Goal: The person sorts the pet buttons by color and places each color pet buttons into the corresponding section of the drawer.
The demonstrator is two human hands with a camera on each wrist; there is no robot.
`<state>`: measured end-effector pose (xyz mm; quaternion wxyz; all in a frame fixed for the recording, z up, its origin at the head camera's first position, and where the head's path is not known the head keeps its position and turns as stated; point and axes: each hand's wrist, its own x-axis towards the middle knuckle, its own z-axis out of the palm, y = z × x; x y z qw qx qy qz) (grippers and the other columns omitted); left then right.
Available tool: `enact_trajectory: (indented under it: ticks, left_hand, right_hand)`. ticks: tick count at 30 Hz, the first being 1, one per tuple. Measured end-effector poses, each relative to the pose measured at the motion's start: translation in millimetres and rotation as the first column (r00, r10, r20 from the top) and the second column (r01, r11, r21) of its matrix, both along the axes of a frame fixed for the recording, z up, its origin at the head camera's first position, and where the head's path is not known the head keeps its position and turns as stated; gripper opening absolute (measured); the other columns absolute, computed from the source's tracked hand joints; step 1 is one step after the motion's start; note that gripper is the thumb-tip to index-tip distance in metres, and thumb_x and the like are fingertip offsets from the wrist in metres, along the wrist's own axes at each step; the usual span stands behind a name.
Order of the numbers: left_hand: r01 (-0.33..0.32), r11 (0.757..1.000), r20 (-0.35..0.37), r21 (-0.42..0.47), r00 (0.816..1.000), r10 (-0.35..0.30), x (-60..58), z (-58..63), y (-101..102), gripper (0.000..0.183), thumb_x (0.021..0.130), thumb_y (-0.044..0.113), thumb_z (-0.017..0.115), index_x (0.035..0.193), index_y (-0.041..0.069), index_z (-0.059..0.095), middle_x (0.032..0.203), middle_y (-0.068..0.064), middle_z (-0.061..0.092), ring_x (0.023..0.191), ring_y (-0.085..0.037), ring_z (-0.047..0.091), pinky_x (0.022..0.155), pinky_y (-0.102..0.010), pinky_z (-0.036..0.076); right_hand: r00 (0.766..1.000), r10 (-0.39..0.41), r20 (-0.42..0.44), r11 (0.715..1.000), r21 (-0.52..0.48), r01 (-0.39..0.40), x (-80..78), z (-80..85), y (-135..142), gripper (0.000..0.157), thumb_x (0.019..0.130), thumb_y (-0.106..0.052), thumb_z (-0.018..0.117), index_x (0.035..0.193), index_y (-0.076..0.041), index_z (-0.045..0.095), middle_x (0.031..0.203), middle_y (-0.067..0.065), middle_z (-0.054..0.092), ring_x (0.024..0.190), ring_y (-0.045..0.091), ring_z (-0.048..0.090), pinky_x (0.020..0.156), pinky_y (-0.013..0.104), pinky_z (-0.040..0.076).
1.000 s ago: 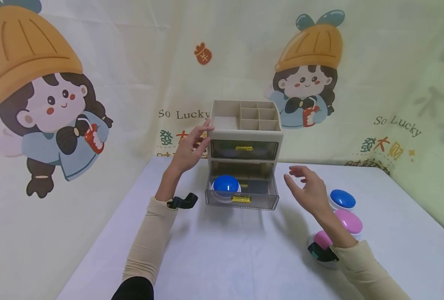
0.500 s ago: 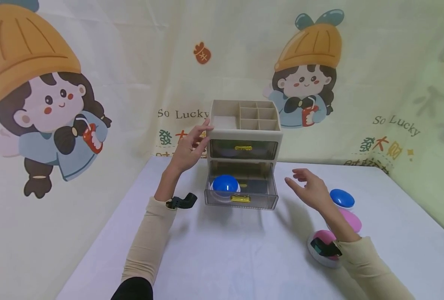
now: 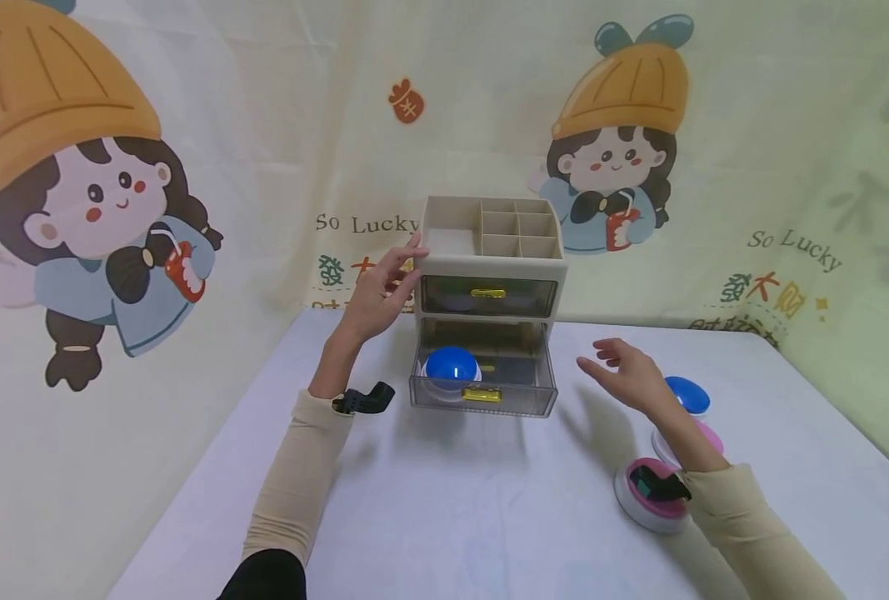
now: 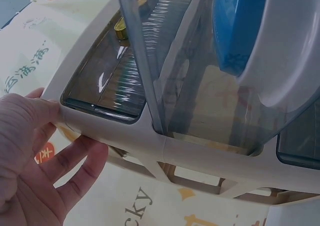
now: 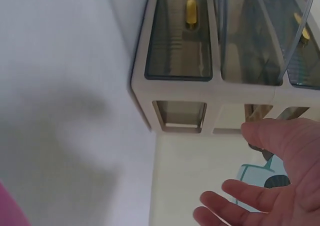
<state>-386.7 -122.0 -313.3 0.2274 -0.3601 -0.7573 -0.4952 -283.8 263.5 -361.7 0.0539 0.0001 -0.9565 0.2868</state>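
A beige desktop organizer [image 3: 492,265] with smoky clear drawers and gold handles stands at the table's back. Its middle drawer [image 3: 519,396] is pulled out, holding a round white object with a blue dome [image 3: 451,364] at its left. My left hand [image 3: 375,298] touches the organizer's upper left edge, fingers lightly bent along the side; the left wrist view has the fingertips at that corner. Right of the drawer, my right hand [image 3: 624,375] hovers with relaxed, parted fingers, holding nothing. In the right wrist view that hand [image 5: 280,171] is beside the organizer's side wall.
Near my right forearm stand another blue-domed round object [image 3: 687,393] and two pink-topped ones, the far pink one [image 3: 708,435] partly behind the arm and the near pink one [image 3: 657,510] under the wrist camera. A patterned curtain [image 3: 489,108] hangs behind the white table [image 3: 444,508].
My right hand has drifted slightly right, away from the drawer, uncovering more of the near pink-topped object. My left hand stays at the organizer's edge, and the drawer is unchanged.
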Motion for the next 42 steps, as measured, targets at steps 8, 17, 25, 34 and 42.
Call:
enact_trajectory:
  ticks: [8, 17, 25, 34, 42]
  left_hand:
    - [-0.004, 1.000, 0.007, -0.006, 1.000, 0.004, -0.8, -0.6, -1.2, 0.037, 0.104, 0.019, 0.059, 0.141, 0.019, 0.058, 0.161, 0.013, 0.039, 0.110, -0.024, 0.069, 0.086, -0.037, 0.058]
    - [-0.014, 1.000, 0.024, -0.010, 1.000, 0.014, 3.8, 3.2, 0.5, 0.038, 0.104, 0.013, 0.058, 0.142, 0.014, 0.057, 0.163, 0.005, 0.037, 0.112, -0.031, 0.069, 0.089, -0.045, 0.058]
    - [-0.008, 1.000, 0.053, -0.018, 0.999, 0.009, 9.1, 8.3, 3.5, 0.038, 0.104, 0.005, 0.055, 0.142, 0.006, 0.055, 0.164, -0.007, 0.036, 0.118, -0.041, 0.065, 0.093, -0.053, 0.056]
    - [0.002, 1.000, 0.007, -0.016, 1.000, -0.002, -0.6, 0.8, -1.3, 0.038, 0.104, 0.017, 0.058, 0.142, 0.018, 0.057, 0.163, 0.010, 0.037, 0.115, -0.030, 0.069, 0.090, -0.043, 0.058]
    - [-0.009, 0.999, -0.009, -0.031, 1.000, 0.008, -2.9, -0.2, -2.3, 0.036, 0.105, 0.022, 0.057, 0.141, 0.020, 0.058, 0.162, 0.011, 0.037, 0.110, -0.027, 0.070, 0.088, -0.039, 0.059]
  right_hand:
    - [1.000, -0.021, -0.008, 1.000, -0.002, 0.021, -4.1, -1.9, 9.5, 0.071, 0.101, -0.046, 0.059, 0.144, 0.009, 0.045, 0.141, 0.035, 0.053, 0.128, 0.050, 0.051, 0.102, 0.062, 0.047]
    - [0.997, -0.078, -0.008, 0.996, -0.048, 0.077, -3.7, -5.4, 20.0, 0.077, 0.102, -0.053, 0.056, 0.147, 0.008, 0.041, 0.144, 0.034, 0.049, 0.132, 0.050, 0.048, 0.105, 0.061, 0.044]
    - [0.995, -0.066, -0.075, 0.997, -0.049, 0.063, 1.4, -6.6, 33.4, 0.074, 0.102, -0.051, 0.056, 0.145, 0.009, 0.044, 0.140, 0.036, 0.053, 0.128, 0.050, 0.051, 0.103, 0.062, 0.045]
    - [0.999, 0.005, -0.040, 0.998, -0.070, -0.008, 13.1, -0.5, 47.3, 0.074, 0.102, -0.051, 0.057, 0.147, 0.006, 0.044, 0.143, 0.032, 0.052, 0.130, 0.048, 0.051, 0.103, 0.062, 0.045]
    - [0.998, 0.065, -0.012, 0.994, -0.085, -0.066, 20.4, -0.8, 61.3, 0.072, 0.101, -0.048, 0.060, 0.148, 0.004, 0.043, 0.144, 0.030, 0.052, 0.130, 0.047, 0.051, 0.103, 0.064, 0.043]
